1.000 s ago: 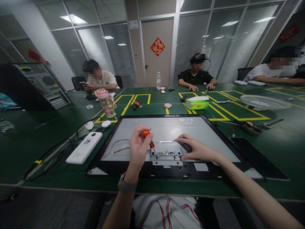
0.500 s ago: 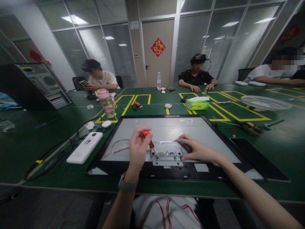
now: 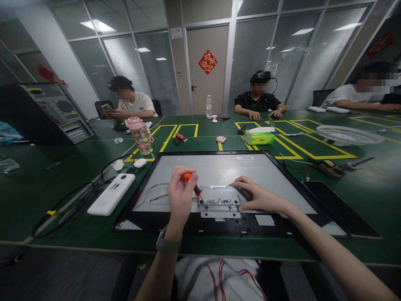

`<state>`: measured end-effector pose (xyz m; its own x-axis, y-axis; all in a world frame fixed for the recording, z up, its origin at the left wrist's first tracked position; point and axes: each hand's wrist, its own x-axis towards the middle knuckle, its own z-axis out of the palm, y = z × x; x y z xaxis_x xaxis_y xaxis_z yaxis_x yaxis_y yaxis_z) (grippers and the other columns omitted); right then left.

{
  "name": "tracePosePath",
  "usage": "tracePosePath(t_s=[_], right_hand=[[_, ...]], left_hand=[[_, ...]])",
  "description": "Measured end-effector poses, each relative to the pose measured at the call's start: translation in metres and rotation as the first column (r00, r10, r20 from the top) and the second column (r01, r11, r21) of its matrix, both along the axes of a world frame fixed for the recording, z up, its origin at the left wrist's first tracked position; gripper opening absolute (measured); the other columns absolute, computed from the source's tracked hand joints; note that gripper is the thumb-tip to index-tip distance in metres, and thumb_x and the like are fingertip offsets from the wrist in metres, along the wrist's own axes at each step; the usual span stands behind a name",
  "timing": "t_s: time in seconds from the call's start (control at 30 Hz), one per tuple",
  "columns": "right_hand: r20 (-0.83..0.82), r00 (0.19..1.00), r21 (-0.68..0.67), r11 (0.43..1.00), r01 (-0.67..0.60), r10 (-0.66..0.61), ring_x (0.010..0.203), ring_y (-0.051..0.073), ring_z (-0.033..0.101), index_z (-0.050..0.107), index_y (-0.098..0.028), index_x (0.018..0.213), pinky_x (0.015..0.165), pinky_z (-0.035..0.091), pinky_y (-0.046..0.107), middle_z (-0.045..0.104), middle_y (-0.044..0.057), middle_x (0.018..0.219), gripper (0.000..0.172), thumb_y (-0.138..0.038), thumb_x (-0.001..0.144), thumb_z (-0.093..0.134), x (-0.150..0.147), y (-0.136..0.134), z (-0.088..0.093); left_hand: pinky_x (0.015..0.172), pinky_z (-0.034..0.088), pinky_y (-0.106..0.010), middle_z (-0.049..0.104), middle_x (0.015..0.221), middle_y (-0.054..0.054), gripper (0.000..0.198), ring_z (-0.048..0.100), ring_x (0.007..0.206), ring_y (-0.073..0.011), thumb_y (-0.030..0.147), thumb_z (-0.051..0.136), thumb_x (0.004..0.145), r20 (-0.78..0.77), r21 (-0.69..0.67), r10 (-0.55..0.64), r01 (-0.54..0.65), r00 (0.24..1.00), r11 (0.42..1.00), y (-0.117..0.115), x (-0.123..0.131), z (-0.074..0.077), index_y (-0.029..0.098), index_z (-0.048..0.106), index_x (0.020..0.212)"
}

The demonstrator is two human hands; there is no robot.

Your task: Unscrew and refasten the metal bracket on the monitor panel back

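My left hand (image 3: 178, 196) grips the orange screwdriver (image 3: 191, 184), tip on the metal port plate (image 3: 219, 203) of the monitor (image 3: 219, 169) lying flat on the worktop (image 3: 46, 175). My right hand (image 3: 252, 194) rests open on the plate's right end.

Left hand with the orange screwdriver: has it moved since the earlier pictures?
Yes, slightly: the left hand and the handle of the orange screwdriver shifted to the left, away from the metal bracket, while the tip stays by it.
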<state>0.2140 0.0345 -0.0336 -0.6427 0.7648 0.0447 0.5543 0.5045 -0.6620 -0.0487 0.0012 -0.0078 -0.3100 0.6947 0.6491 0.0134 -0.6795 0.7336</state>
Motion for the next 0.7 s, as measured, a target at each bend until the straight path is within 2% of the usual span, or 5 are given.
tracePosePath(t_s=[0.13,0.2,0.4,0.57,0.7], right_hand=[[0.004,1.000,0.006,1.000,0.001,-0.001,0.120,0.030,0.046,0.052,-0.022,0.133,0.105,0.037,0.042,0.046,0.010,0.125,0.073,-0.054,0.071,0.074,-0.0004,-0.0004,0.0008],[0.009,1.000,0.006,1.000,0.002,-0.002,0.119,0.029,0.046,0.052,-0.021,0.133,0.105,0.038,0.041,0.045,0.010,0.126,0.074,-0.053,0.071,0.075,-0.0007,-0.0008,0.0011],[0.009,1.000,0.004,1.000,0.003,-0.003,0.119,0.030,0.045,0.052,-0.024,0.133,0.104,0.038,0.042,0.046,0.009,0.125,0.072,-0.053,0.071,0.074,-0.0002,-0.0005,-0.0003],[0.008,1.000,-0.003,1.000,0.000,0.000,0.120,0.030,0.045,0.052,-0.024,0.133,0.105,0.037,0.044,0.046,0.009,0.126,0.073,-0.054,0.071,0.074,0.0001,-0.0003,0.0001],[0.014,1.000,-0.008,1.000,0.004,-0.004,0.120,0.030,0.045,0.052,-0.023,0.133,0.104,0.038,0.042,0.046,0.009,0.126,0.072,-0.054,0.071,0.073,-0.0003,-0.0011,0.0016]], left_hand=[[0.073,0.048,-0.025,0.060,0.087,-0.003,0.022,0.059,0.078,-0.0138,0.037,0.055,0.092,0.138,-0.089,-0.146,0.159,0.980,0.983,-0.0024,0.0009,0.0001,0.019,0.065,0.102],[0.076,0.049,-0.028,0.062,0.089,-0.005,0.026,0.060,0.082,-0.0158,0.038,0.051,0.093,0.165,-0.095,-0.175,0.192,0.971,0.977,-0.0028,0.0015,0.0009,0.018,0.065,0.100],[0.067,0.047,-0.021,0.057,0.089,-0.003,0.015,0.056,0.076,-0.0122,0.034,0.068,0.083,0.032,-0.012,-0.053,0.054,0.998,0.998,-0.0012,0.0004,0.0005,0.019,0.068,0.087],[0.078,0.049,-0.027,0.066,0.090,-0.006,0.027,0.063,0.086,-0.0168,0.039,0.053,0.092,0.148,-0.142,-0.137,0.158,0.979,0.977,-0.0025,0.0009,0.0001,0.017,0.067,0.100],[0.071,0.048,-0.023,0.061,0.094,-0.005,0.019,0.060,0.080,-0.0141,0.037,0.064,0.085,0.073,-0.067,-0.111,0.116,0.991,0.991,-0.0016,0.0007,0.0003,0.019,0.069,0.089]])
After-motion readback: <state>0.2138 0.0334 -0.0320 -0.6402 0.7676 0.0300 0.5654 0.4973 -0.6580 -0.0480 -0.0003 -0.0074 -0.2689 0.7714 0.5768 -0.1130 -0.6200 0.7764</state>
